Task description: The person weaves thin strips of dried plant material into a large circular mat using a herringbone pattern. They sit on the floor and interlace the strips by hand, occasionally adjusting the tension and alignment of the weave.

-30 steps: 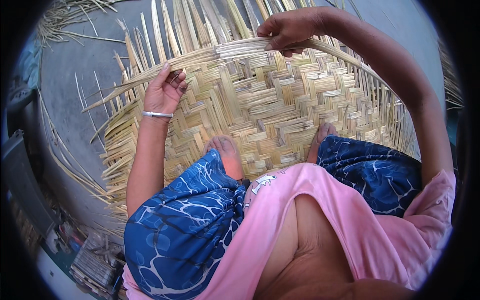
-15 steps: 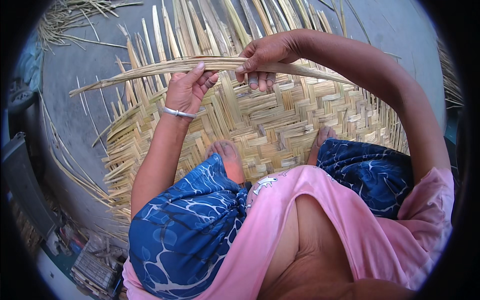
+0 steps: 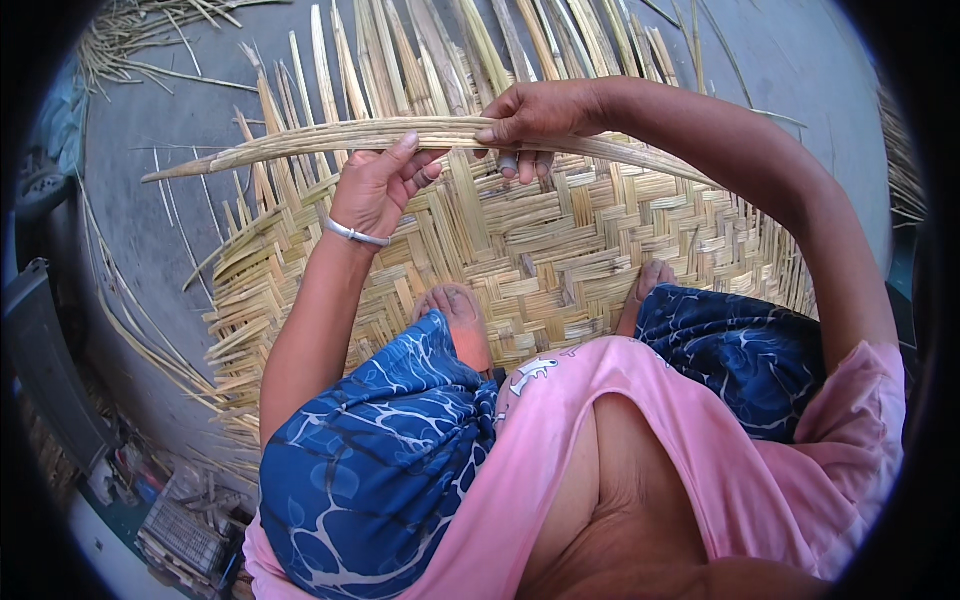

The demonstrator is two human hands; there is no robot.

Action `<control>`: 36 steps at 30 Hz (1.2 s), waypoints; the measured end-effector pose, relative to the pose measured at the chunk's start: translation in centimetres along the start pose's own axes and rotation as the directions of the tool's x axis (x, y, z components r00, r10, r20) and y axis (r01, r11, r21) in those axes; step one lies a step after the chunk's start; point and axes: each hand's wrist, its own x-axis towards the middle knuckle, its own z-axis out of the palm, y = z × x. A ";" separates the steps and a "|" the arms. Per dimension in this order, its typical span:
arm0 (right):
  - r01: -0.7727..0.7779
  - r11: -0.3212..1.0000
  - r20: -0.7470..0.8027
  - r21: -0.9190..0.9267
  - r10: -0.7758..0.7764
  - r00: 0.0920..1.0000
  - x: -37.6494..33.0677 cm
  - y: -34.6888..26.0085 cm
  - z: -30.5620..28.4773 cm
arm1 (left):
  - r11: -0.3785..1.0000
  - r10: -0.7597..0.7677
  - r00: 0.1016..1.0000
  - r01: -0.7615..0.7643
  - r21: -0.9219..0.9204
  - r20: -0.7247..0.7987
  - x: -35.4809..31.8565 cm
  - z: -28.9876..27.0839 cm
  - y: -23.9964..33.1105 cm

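A long bundle of flattened cane strips (image 3: 280,146) stretches crosswise in front of me, its tapered end pointing left. My left hand (image 3: 385,180), with a pale bangle at the wrist, pinches the strips near their middle, thumb on top. Just to the right, my right hand (image 3: 535,120) is closed over the same bundle; wrappings show on its lower fingers. Beneath the hands lies a partly woven cane mat (image 3: 540,250), flat on the floor. Loose upright strips (image 3: 420,60) stick out of its far edge, behind the bundle. My bare feet rest on the mat.
Cut stalks (image 3: 130,45) are heaped at the far left on the grey floor (image 3: 240,80). Thin strips lie along the mat's left side. A wire crate (image 3: 185,530) and a dark panel (image 3: 60,370) stand at the lower left. More stalks (image 3: 903,160) are piled at the right edge.
The bundle's strips look more spread and turned than before. Both hands keep hold of it and have shifted slightly, the right hand a little lower.
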 end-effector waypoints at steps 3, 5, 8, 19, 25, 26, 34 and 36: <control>0.019 1.000 -0.008 0.006 -0.019 1.000 -0.3 -0.6 0.6 | 0.999 0.035 0.998 -0.032 0.041 -0.052 -0.1 0.1 0.2; 0.053 0.996 -0.031 -0.075 -0.055 0.998 -0.5 -1.7 1.2 | 0.995 0.069 0.989 -0.058 0.086 -0.130 0.6 -0.6 0.1; 0.093 0.965 -0.101 -0.245 -0.120 0.988 -0.2 -2.1 1.4 | 0.981 0.120 0.975 -0.087 0.173 -0.188 1.6 -0.1 0.8; 0.053 0.776 -0.340 -0.629 -0.336 0.878 0.1 -1.0 0.7 | 1.000 -0.029 0.991 0.030 0.000 -0.129 2.6 -0.4 1.2; 0.031 0.882 -0.501 -0.469 -0.295 0.814 0.2 -0.7 -0.8 | 0.973 0.046 0.998 -0.052 0.227 0.030 4.8 -1.5 5.5; 0.022 0.916 -0.547 -0.401 -0.259 0.796 0.2 -0.5 -1.1 | 0.951 0.041 0.999 -0.042 0.307 0.009 5.7 -1.2 5.9; 0.266 0.960 -0.731 0.091 -0.117 0.672 0.2 0.8 -2.0 | 0.298 0.085 0.975 0.171 0.939 -0.204 12.8 -0.3 7.9; 0.307 0.949 -0.730 0.076 -0.156 0.665 0.1 0.9 -2.4 | 0.380 0.069 0.959 0.230 0.896 -0.275 13.5 0.2 8.2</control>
